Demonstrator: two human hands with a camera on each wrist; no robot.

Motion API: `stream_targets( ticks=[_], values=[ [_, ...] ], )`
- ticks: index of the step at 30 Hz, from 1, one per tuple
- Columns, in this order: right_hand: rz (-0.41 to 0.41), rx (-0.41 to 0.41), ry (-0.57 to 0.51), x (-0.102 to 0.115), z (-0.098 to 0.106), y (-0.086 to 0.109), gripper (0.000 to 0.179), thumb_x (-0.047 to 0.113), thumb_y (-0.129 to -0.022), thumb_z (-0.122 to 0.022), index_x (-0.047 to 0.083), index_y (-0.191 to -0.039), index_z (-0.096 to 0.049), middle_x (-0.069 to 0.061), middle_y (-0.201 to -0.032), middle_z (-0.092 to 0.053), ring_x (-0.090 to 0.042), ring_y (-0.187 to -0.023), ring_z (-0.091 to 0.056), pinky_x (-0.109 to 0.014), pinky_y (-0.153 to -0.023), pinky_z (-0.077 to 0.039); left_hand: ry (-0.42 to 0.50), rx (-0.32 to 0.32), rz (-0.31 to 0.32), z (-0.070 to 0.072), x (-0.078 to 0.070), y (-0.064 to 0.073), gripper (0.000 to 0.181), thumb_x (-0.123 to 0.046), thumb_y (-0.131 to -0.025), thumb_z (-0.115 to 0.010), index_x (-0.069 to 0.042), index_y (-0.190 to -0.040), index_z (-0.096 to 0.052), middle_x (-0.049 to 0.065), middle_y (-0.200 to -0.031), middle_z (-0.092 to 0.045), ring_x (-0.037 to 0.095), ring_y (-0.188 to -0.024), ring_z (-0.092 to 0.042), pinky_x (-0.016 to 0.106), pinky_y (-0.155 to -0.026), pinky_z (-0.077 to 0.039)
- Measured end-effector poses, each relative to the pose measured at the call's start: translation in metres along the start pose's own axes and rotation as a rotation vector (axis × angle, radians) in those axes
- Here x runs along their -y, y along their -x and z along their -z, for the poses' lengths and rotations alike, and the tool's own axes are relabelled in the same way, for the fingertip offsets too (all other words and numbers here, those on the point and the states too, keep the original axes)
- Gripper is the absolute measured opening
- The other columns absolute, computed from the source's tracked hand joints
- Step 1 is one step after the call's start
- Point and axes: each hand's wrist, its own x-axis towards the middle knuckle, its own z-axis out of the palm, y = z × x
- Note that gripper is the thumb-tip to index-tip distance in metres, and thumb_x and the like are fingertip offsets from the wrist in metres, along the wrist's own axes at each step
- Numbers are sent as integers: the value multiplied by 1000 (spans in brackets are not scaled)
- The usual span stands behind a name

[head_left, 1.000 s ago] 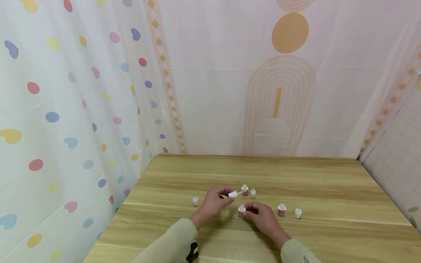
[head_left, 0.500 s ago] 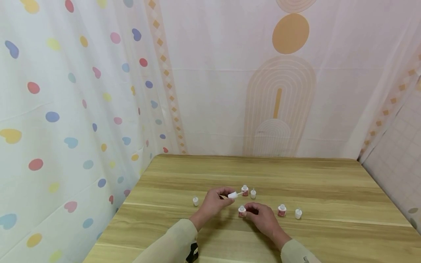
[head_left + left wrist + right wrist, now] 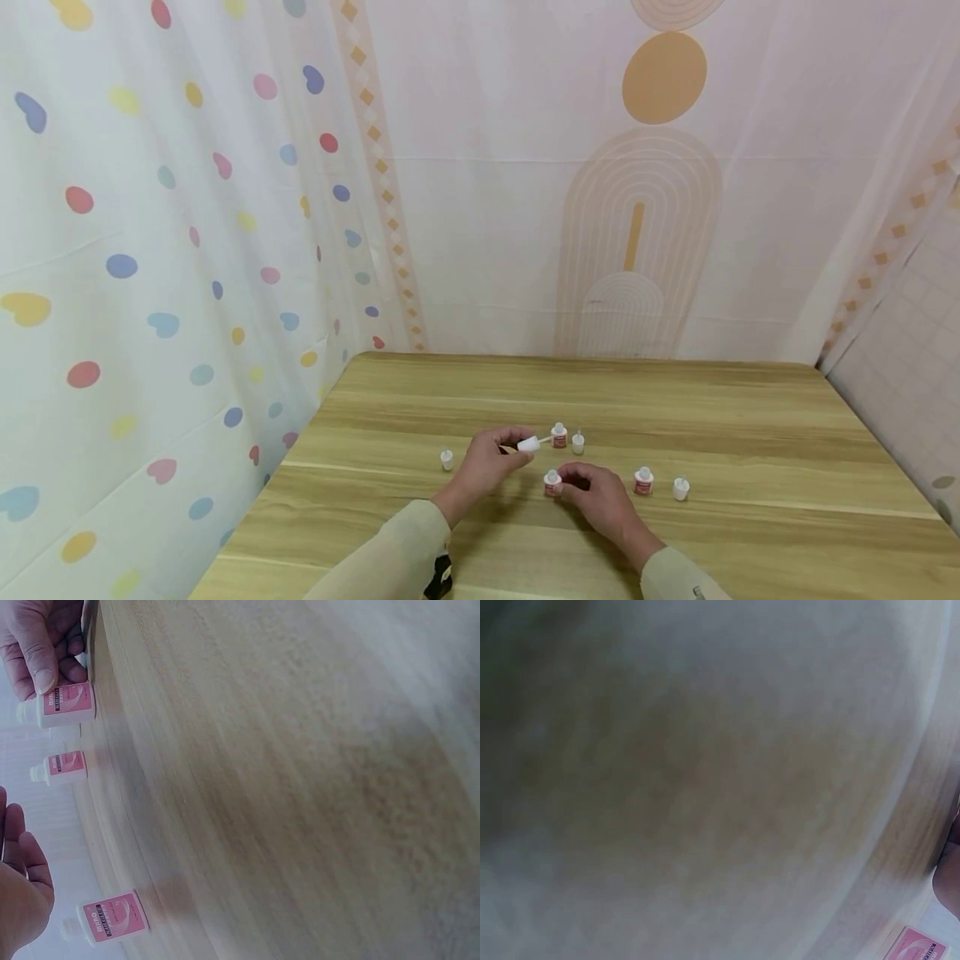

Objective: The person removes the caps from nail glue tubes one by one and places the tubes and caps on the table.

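Observation:
In the head view, my left hand pinches a white brush cap between thumb and fingers. Its thin brush points right, with the tip close to the back bottle in this view. Lower and to the right, my right hand grips a small white bottle with a pink label, upright and uncapped. The left wrist view shows the right hand's thumb on this bottle, and the left hand at the left edge. The right wrist view is mostly blurred tabletop.
Another open bottle stands right of my right hand. Brush caps stand brush-up on the wooden table: a left cap, a back cap and a right cap. The left wrist view also shows a labelled bottle low down.
The brush cap in my left hand has shifted very slightly left, and its brush tip overlaps the back bottle less. My right hand and the bottle it grips stay put.

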Motion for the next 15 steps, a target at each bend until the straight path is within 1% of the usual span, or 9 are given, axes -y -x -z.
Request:
stream_targets(
  ticks=[3,6,10,13,15],
  values=[
    [-1,1,3,0,0,0,14,23,-88,-76,14,-99,-74,4,-96,-70,-11,-90,-61,-31,-80,-50,2,-1,-7,0,0,0,15,-6,-90,-72,-9,-105,-73,-1,-95,-69,21,-91,-61,29,-71,-51],
    [-6,2,4,0,0,0,14,21,-89,-76,13,-99,-74,4,-96,-70,-12,-90,-61,-32,-80,-50,3,0,-8,0,0,0,15,-6,-90,-73,-9,-105,-73,-1,-96,-69,19,-90,-60,29,-71,-51],
    [-10,2,5,1,0,0,13,19,-88,-76,12,-99,-74,3,-96,-70,-13,-90,-60,-33,-80,-50,-4,-8,5,0,0,0,16,-7,-89,-74,-11,-105,-74,-2,-98,-69,17,-84,-59,29,-69,-51],
    [-9,4,6,2,0,1,14,19,-88,-76,12,-99,-74,3,-95,-70,-13,-90,-61,-33,-80,-50,-20,-22,-1,0,0,0,17,-7,-88,-75,-12,-104,-74,-3,-99,-69,16,-85,-57,30,-71,-48],
    [-10,5,3,2,0,1,14,20,-88,-77,12,-99,-74,3,-95,-70,-13,-89,-61,-33,-80,-50,-30,-30,-19,0,1,0,16,-7,-87,-76,-12,-103,-75,-3,-99,-69,17,-89,-55,31,-73,-46]
  ],
)
